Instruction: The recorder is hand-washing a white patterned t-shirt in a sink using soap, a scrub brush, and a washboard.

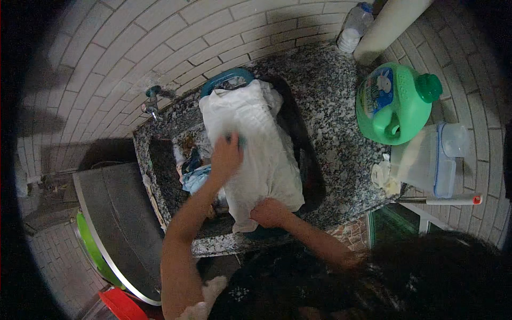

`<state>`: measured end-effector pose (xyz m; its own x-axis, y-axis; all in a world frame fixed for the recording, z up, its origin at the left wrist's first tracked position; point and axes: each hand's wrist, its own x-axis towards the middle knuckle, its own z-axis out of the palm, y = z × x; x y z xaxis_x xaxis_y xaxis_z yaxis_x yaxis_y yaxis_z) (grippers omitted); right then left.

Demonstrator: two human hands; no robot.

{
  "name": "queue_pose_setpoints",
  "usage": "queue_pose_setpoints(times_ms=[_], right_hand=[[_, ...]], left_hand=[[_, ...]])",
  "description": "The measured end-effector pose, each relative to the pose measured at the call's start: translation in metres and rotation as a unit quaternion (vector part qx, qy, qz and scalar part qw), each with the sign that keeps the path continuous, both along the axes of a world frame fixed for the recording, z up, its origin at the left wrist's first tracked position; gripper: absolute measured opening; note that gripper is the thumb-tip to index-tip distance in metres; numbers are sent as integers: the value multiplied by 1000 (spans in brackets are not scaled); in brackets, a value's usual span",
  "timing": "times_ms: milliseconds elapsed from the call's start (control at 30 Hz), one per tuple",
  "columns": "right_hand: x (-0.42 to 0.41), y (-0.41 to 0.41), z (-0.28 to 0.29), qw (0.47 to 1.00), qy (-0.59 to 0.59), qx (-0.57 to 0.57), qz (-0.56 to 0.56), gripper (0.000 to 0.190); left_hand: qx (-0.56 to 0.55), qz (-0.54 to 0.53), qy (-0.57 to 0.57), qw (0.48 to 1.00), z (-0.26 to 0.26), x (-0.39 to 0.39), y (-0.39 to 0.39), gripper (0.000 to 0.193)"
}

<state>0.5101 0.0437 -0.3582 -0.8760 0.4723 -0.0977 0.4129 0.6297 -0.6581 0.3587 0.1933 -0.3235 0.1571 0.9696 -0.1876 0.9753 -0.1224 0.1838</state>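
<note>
A white cloth [260,160] lies spread over a blue-green board or tub [230,76], of which only the handle-like end shows. My left hand [228,154] is on the upper part of the cloth, blurred, with its fingers curled round a small dark greenish thing, perhaps a brush. Near the cloth's lower edge, my right hand [270,213] grips a bunched fold. Left of the cloth, wet-looking garments [196,176], one light blue, lie in the granite sink [162,176].
A tap [151,106] juts from the brick-patterned wall. On the granite counter [332,120] stand a green detergent jug [394,104], a lidded plastic container [420,160] and a plastic bottle [354,30] beside a pale pipe [388,28]. A grey-topped appliance [124,216] is at the left.
</note>
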Motion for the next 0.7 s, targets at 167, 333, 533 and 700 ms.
queue_pose_setpoints(times_ms=[167, 333, 533, 700], right_hand=[[-8, -5, 3, 1000, 13, 16, -23, 13], [9, 1, -1, 999, 14, 13, -33, 11], [-9, -3, -7, 999, 32, 11, 1, 14], [10, 4, 2, 998, -61, 0, -21, 14]], left_hand=[[65, 51, 2, 997, 10, 2, 37, 51], [-41, -82, 60, 994, 6, 8, -78, 53], [122, 67, 57, 989, 22, 2, 76, 36], [86, -207, 76, 972, -5, 16, -91, 37]])
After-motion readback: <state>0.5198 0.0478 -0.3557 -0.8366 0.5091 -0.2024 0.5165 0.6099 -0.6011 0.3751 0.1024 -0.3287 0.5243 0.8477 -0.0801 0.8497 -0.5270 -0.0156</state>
